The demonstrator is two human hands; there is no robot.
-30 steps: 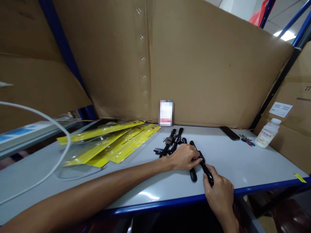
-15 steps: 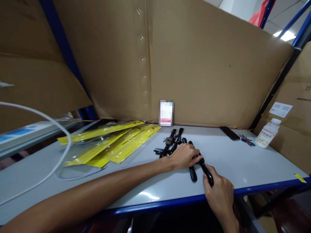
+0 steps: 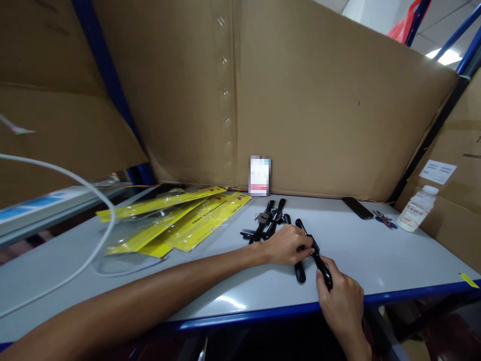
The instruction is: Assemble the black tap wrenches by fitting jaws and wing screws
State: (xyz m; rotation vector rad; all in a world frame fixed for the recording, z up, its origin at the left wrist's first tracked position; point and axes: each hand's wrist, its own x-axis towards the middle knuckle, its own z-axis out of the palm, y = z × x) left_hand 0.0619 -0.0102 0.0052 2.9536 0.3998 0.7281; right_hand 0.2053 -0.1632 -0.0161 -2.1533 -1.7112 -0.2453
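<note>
My right hand [image 3: 342, 296] is closed around the near handle of a black spokeshave [image 3: 324, 273], which is held slanting just over the table. At the tool's middle, the fingers of my left hand [image 3: 288, 244] are pinched together against its body; what exactly the fingertips grip is hidden. A second black spokeshave [image 3: 299, 272] lies under my left hand, partly covered by it. Behind that hand rest more spokeshaves [image 3: 264, 219] with black handles, close together, and a small dark metal piece [image 3: 247, 233] is beside them.
Yellow-carded clear plastic packages [image 3: 210, 220] lie fanned out on the left of the grey table [image 3: 233, 281]. A white cable [image 3: 108, 200] loops nearby. Along the back and right are a pixelated card [image 3: 259, 175], a phone [image 3: 357, 207], keys [image 3: 384, 219] and a bottle [image 3: 417, 208]. Cardboard [image 3: 300, 100] walls the back.
The fingers of my left hand have curled in a little at the spokeshave's middle, showing more of its body. My right hand keeps its hold. The whole view has shifted slightly.
</note>
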